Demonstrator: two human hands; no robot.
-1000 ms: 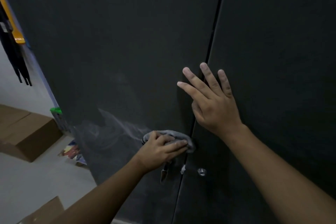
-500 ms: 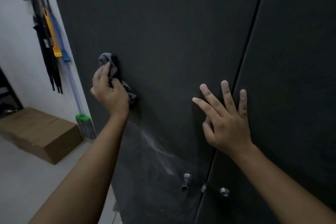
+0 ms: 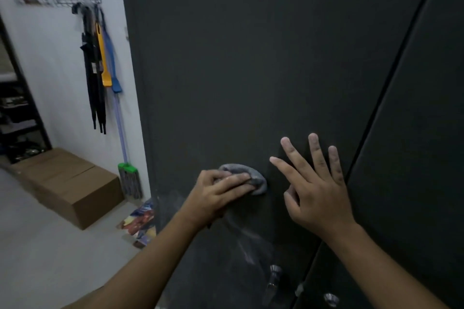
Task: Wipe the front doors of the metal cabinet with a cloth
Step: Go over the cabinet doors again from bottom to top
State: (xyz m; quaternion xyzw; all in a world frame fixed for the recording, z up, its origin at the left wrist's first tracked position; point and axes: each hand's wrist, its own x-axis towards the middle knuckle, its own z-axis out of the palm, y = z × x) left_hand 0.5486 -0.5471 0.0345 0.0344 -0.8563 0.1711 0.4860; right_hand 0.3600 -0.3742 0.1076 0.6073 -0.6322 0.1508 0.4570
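Dark cabinet door (image 3: 251, 70), cloth (image 3: 258, 182) long axis left-to-right, clamped by left hand (image 3: 216, 198) fingers (image 3: 236, 179), right hand (image 3: 319, 198) fingers apart.

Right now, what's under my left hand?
A bunched grey cloth, held against the left door by the left hand. Its far edge sticks out past the fingers; the rest, and the door behind it, is covered.

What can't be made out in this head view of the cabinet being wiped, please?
- Head view: most of the cloth lies hidden under the left hand.
- Head view: the left door has its top and bottom cut off by the frame.
- Head view: the handle near the bottom edge is dim and blurred.
- Head view: the shelf at far left is too dark to show its contents.
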